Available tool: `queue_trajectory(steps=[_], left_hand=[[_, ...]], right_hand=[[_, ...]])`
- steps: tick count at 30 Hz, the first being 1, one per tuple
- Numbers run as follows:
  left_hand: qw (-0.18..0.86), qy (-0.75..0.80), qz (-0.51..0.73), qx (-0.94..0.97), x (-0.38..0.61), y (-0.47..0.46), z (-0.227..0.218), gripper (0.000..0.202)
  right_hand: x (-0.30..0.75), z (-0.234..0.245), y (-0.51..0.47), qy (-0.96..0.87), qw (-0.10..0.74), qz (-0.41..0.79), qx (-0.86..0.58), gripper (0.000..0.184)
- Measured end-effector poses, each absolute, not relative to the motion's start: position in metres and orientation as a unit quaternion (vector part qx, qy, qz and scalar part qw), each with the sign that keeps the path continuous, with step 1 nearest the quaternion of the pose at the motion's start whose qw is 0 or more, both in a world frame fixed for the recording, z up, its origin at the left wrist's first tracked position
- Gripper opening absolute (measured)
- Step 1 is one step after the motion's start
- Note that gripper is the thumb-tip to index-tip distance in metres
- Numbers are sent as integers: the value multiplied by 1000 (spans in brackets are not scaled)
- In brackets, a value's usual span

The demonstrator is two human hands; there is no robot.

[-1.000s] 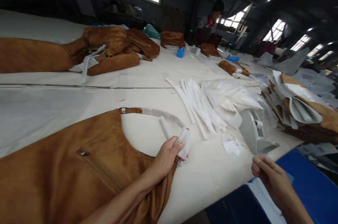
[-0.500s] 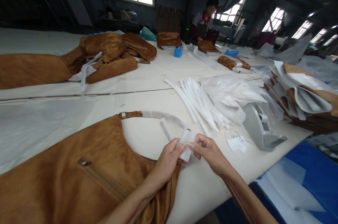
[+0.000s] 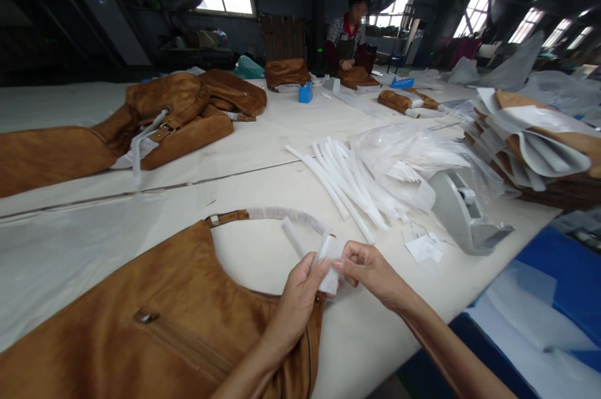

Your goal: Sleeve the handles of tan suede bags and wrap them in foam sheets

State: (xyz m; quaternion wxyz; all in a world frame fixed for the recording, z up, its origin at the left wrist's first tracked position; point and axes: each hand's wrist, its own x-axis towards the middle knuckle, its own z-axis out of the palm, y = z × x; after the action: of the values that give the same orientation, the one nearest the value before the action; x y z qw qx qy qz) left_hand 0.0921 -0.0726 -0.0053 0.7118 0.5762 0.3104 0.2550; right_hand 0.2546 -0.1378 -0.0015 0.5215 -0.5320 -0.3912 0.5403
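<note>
A tan suede bag [image 3: 154,311] lies flat on the white table [image 3: 263,155] in front of me, its zip pocket facing up. Its strap [image 3: 286,215] curves to the right and is wrapped in white foam. My left hand [image 3: 300,289] pinches the white foam wrap [image 3: 328,255] at the strap's end by the bag's corner. My right hand [image 3: 369,267] pinches the same wrap from the other side. Both hands have closed fingers.
Loose white foam strips [image 3: 342,183] and a clear plastic bag lie to the right, beside a grey tape dispenser [image 3: 462,214] and small paper tags [image 3: 422,245]. More tan bags [image 3: 183,114] lie farther back. A stack of wrapped bags [image 3: 535,148] sits at right. A person works at the table's far end.
My right hand came up from the table's near right edge and took hold of the foam wrap beside my left hand. The camera view shifted slightly.
</note>
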Motion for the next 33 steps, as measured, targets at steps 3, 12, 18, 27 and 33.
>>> queue_trajectory(steps=[3, 12, 18, 27, 33], left_hand=[[715, 324, 263, 562, 92, -74, -6, 42], [783, 310, 256, 475, 89, -72, -10, 39], [791, 291, 253, 475, 89, -71, -15, 35], [792, 297, 242, 475, 92, -72, -10, 42], [807, 272, 219, 475, 95, -74, -13, 56]], right_hand=[[259, -2, -140, -393, 516, 563, -512, 37], [246, -12, -131, -390, 533, 600, -452, 34], [237, -12, -127, -388, 559, 621, -390, 29], [237, -20, -126, -373, 563, 615, -407, 33], [230, -24, -118, -306, 568, 604, -467, 37]])
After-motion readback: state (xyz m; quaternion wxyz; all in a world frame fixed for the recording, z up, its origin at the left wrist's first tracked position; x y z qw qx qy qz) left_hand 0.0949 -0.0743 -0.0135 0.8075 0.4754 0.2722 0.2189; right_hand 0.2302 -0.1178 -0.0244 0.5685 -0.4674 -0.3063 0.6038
